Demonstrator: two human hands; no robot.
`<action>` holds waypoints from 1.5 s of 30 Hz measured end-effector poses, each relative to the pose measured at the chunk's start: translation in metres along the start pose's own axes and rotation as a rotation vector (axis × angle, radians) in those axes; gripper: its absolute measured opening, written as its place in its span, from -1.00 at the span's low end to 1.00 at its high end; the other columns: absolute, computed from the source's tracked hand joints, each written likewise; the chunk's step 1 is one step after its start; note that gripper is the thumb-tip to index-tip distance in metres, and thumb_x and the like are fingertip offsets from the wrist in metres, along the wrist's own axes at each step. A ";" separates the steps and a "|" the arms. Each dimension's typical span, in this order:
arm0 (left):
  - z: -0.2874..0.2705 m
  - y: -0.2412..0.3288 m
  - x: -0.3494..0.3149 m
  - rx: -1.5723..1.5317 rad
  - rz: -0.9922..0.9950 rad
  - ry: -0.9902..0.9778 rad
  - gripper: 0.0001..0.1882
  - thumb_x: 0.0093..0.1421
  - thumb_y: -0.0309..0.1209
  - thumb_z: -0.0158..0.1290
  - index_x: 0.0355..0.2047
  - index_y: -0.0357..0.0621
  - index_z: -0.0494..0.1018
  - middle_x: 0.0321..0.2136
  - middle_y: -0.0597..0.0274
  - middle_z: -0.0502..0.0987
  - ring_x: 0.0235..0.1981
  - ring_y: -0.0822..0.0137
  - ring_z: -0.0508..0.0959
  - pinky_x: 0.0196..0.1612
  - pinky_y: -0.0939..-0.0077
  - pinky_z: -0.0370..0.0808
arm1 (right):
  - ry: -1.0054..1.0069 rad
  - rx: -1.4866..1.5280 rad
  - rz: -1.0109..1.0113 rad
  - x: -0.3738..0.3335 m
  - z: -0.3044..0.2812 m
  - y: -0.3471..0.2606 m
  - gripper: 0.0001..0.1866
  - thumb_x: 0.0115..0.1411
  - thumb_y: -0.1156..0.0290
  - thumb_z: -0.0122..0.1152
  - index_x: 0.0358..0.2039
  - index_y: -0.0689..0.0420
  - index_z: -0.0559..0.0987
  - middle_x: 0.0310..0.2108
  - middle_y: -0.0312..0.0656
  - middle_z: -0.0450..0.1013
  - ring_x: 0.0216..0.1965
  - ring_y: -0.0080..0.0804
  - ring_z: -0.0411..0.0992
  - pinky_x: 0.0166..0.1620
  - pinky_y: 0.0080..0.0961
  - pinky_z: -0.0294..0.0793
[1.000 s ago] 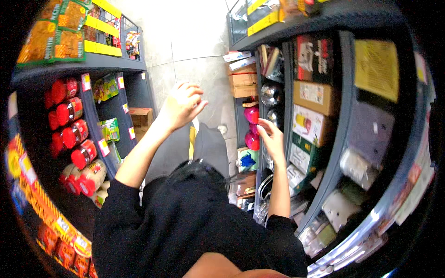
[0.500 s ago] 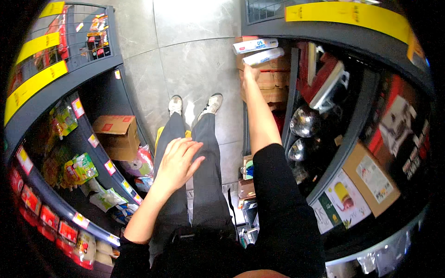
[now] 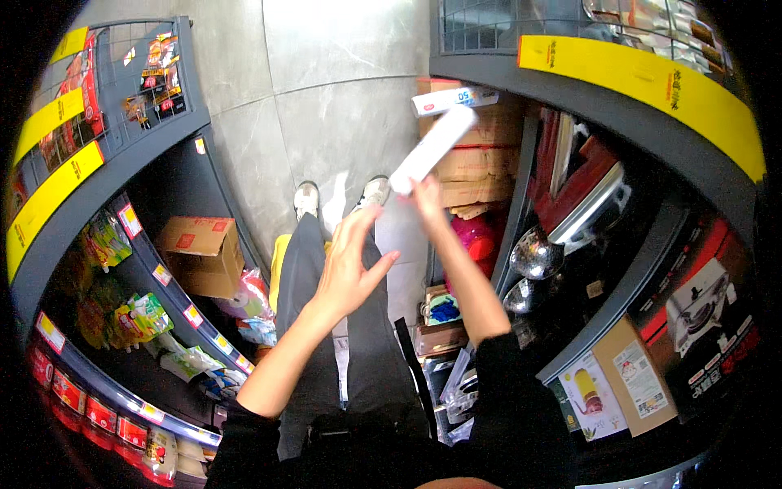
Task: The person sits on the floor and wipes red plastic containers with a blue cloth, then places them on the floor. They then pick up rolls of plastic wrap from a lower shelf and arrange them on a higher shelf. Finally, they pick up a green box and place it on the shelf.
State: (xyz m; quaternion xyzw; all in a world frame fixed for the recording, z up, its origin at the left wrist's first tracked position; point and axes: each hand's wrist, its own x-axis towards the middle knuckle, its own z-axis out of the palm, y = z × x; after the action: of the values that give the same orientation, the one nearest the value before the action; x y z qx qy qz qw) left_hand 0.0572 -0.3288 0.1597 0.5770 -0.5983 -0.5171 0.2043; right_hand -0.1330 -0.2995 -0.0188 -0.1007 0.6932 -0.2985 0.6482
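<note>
A white tube-shaped pack (image 3: 435,150), blurred by motion, slants over the floor with its lower end gripped by my right hand (image 3: 428,204). Behind it, a second white tube-shaped pack (image 3: 438,101) with blue and red print lies on top of stacked brown cartons (image 3: 489,160) at the end of the right shelf. My left hand (image 3: 352,265) hangs in front of my legs, its fingers stretched out and the thumb apart, holding nothing. Between the left fingertips and the held pack there is a small gap.
Dark shelving stands on both sides. On the left are bagged goods (image 3: 147,318) and a brown carton (image 3: 202,253); on the right, metal bowls (image 3: 536,253) and boxed goods (image 3: 599,399). A red bag (image 3: 476,240) sits below the cartons. The floor is grey tile (image 3: 326,122).
My right hand has drawn one tube-shaped pack off the cartons, toward me and to the left, tilting it more upright. My left hand has moved forward and right, toward it.
</note>
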 end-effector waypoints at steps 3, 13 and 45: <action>0.024 -0.014 0.013 -0.115 -0.282 0.195 -0.27 -0.07 -0.37 0.30 0.09 -0.27 0.23 -0.12 -0.04 0.47 -0.05 0.20 0.47 0.01 0.32 0.39 | -0.405 -0.370 -0.488 -0.081 0.034 0.008 -0.57 0.15 0.28 0.23 -0.02 0.22 0.42 -0.24 -0.20 0.50 -0.27 -0.41 0.50 -0.16 -0.40 0.50; -0.028 -0.045 -0.009 -0.374 -0.572 0.220 -0.56 -0.04 -0.44 0.23 -0.17 -0.29 0.33 -0.41 0.23 0.50 -0.38 0.42 0.49 -0.26 0.51 0.45 | 0.250 0.339 0.228 0.132 0.026 -0.069 -0.02 -0.04 -0.31 0.22 0.25 0.01 0.17 0.16 -0.02 0.10 0.19 -0.05 0.12 0.20 -0.06 0.13; -0.170 0.341 -0.156 -0.787 0.375 -0.798 -0.02 -0.35 -0.03 0.34 0.02 -0.38 0.25 -0.03 -0.01 0.30 -0.02 0.16 0.36 0.09 0.27 0.24 | 0.532 0.254 -0.998 -0.662 -0.011 -0.170 -0.42 0.12 0.37 0.32 0.14 0.09 0.32 -0.05 -0.28 0.35 -0.04 -0.52 0.32 0.02 -0.54 0.36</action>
State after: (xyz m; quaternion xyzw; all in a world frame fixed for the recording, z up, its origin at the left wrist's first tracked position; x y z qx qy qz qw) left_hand 0.0761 -0.3213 0.5709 0.1031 -0.4837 -0.8324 0.2500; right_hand -0.0936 -0.0843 0.6285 -0.2581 0.6597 -0.6640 0.2393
